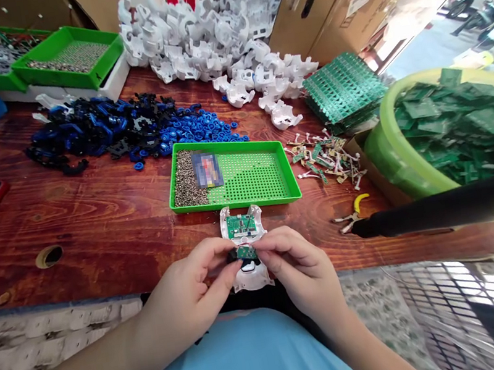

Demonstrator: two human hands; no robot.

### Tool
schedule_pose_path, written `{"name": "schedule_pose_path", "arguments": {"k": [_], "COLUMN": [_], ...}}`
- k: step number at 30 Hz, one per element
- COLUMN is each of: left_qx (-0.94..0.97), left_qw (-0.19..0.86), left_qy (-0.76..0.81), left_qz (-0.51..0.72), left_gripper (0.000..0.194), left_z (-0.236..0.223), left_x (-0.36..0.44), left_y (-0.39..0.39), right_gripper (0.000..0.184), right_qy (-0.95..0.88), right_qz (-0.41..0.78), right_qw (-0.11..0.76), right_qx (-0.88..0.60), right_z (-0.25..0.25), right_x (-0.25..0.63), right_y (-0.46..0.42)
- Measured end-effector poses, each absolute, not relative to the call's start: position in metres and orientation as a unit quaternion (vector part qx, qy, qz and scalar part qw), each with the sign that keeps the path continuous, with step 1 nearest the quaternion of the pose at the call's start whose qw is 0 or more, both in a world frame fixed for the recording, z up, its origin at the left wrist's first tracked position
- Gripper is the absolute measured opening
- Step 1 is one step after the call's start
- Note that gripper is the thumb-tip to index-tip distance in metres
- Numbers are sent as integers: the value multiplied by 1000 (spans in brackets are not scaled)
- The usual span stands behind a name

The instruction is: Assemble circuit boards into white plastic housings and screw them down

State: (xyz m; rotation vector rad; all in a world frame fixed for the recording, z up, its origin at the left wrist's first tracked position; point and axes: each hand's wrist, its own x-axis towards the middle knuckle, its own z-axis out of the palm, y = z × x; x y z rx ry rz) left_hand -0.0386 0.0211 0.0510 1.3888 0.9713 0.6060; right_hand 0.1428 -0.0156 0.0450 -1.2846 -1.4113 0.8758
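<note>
A small green circuit board is pinched between my left hand and my right hand, one at each side. Below it lies a white plastic housing at the table's front edge, with a dark part partly hidden under the board. Just beyond my fingertips, a larger green circuit board sits in the upper part of the white plastic. Whether the two white sections are one piece cannot be seen, since my fingers and the small board cover the middle.
A green tray holding small screws stands just ahead. Behind are blue rings, black-blue parts and piled white shells. On the right lie wired boards, yellow-handled pliers, stacked green panels and a tub of boards.
</note>
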Motion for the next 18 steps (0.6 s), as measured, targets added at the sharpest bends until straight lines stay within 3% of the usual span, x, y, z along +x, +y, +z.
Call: {"name": "schedule_pose_path", "arguments": {"k": [6, 11, 18], "left_qx": [666, 593, 531], "left_qw": [556, 635, 675], "left_qy": [422, 424, 442], "left_qz": [262, 254, 258], "left_gripper": [19, 20, 20], "left_z": [52, 53, 58], "left_x": [-41, -40, -37], "left_y": [20, 20, 24], "right_gripper": [26, 38, 32], "right_qy": [-613, -670, -665], "right_qz": [350, 280, 270], "right_qw": [490, 476, 473], "right_qx": [-510, -497, -510], "right_z": [45, 44, 41], "right_x": [145, 148, 142], "right_y": [-15, -17, -17]}}
